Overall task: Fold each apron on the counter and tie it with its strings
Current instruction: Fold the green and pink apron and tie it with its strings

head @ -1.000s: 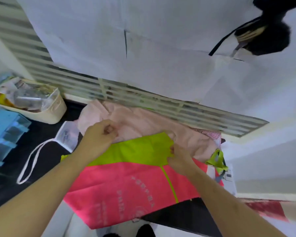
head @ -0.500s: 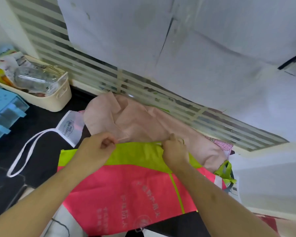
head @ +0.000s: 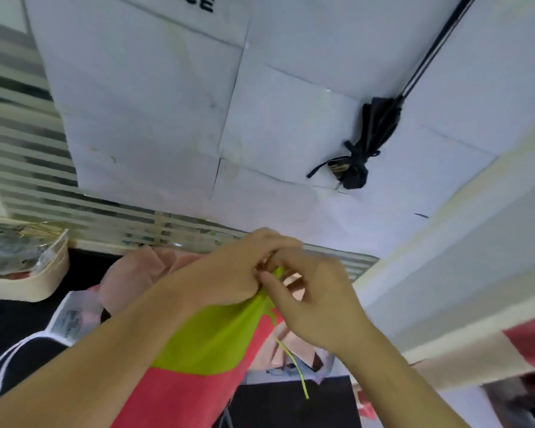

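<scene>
Both hands meet above the dark surface [head: 19, 322], left hand [head: 229, 273] and right hand [head: 315, 298] pinching the green-and-pink apron [head: 207, 350] at its top; pink cloth [head: 136, 273] lies at ten o'clock.

Both hands now meet at one point above the counter instead of working apart along the green top edge of the pink-and-green apron [head: 204, 350]. The left hand [head: 232, 273] and right hand [head: 315, 298] touch, pinching the gathered green band together. The apron no longer lies flat: its top is lifted and drawn into a peak at the fingers, the pink part hanging below. A thin green string [head: 294, 369] now dangles free beneath the right hand. The pale pink apron [head: 130, 273] is mostly hidden behind the raised arms.
</scene>
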A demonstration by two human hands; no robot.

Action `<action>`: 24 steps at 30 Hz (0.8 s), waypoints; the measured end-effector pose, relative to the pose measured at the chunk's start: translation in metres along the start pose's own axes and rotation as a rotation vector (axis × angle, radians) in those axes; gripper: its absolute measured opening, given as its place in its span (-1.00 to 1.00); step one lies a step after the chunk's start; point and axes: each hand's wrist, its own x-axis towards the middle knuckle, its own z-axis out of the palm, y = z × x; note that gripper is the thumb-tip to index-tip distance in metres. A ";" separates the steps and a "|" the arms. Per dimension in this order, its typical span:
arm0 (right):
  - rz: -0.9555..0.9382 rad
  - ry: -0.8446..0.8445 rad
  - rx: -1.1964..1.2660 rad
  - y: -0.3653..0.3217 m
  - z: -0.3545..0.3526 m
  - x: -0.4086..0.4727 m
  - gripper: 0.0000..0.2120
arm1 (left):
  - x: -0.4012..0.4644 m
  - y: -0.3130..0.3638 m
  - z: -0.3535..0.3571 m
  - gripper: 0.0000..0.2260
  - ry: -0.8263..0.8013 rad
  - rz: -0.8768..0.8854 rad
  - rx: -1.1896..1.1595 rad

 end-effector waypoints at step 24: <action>-0.128 -0.132 0.382 -0.054 -0.087 0.009 -0.49 | -0.019 0.131 -0.026 -0.63 0.175 -0.195 -0.480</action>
